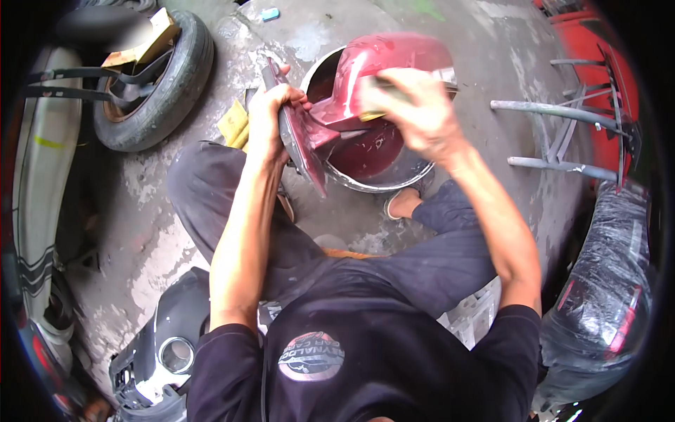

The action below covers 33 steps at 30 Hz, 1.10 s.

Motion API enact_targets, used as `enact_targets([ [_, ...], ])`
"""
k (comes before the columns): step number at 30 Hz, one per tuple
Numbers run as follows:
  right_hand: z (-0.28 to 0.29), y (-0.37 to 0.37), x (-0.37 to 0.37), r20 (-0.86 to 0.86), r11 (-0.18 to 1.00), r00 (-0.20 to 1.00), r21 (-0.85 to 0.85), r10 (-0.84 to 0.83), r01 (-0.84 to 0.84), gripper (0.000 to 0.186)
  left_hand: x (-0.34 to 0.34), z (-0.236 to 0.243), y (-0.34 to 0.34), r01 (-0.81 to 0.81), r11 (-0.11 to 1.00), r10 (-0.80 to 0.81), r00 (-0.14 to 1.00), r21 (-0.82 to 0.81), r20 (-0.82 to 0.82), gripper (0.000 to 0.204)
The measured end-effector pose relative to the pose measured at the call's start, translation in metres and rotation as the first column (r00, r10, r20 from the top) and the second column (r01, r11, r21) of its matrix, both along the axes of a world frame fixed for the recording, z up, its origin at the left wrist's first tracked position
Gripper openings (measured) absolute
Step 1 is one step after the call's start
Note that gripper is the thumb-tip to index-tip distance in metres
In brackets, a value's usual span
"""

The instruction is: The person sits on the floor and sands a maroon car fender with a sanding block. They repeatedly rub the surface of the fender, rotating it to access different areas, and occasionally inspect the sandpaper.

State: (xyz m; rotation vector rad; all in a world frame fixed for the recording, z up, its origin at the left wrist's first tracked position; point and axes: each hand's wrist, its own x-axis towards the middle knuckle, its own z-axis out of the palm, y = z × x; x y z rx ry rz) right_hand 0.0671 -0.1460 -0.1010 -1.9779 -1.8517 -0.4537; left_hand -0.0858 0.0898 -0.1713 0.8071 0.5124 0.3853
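Note:
A glossy dark-red car side mirror housing hangs tilted over a round bucket that holds reddish liquid. My left hand is closed round the flat mounting base of the mirror, at its left end. On the near right face of the housing, my right hand presses a small grey-and-yellow pad. That hand is smeared by motion, so the pad's exact kind is unclear. Wet streaks show on the red shell.
A yellow cloth or sponge lies left of the bucket. Beyond it, a tyre stands at the upper left. Metal stand legs jut in from the right, above a plastic-wrapped bumper. A dark car part rests at the lower left.

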Motion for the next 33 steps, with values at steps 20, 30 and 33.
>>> enact_targets([
  [20, 0.000, -0.010, 0.002, 0.053, 0.999, 0.998, -0.006, -0.042, 0.042, 0.043, -0.002, 0.012, -0.007, -0.008, 1.000, 0.008, 1.000, -0.004, 0.024, 0.075],
  [30, 0.000, -0.009, -0.007, 0.002, 0.987, 0.987, 0.035, -0.159, 0.159, 0.043, -0.003, 0.011, -0.006, 0.002, 1.000, -0.002, 1.000, -0.006, 0.009, 0.076],
  [33, 0.001, 0.044, -0.034, -0.014, 0.993, 0.994, -0.032, -0.113, 0.112, 0.053, -0.006, 0.012, 0.000, -0.012, 0.998, 0.012, 1.000, -0.057, -0.006, 0.075],
])
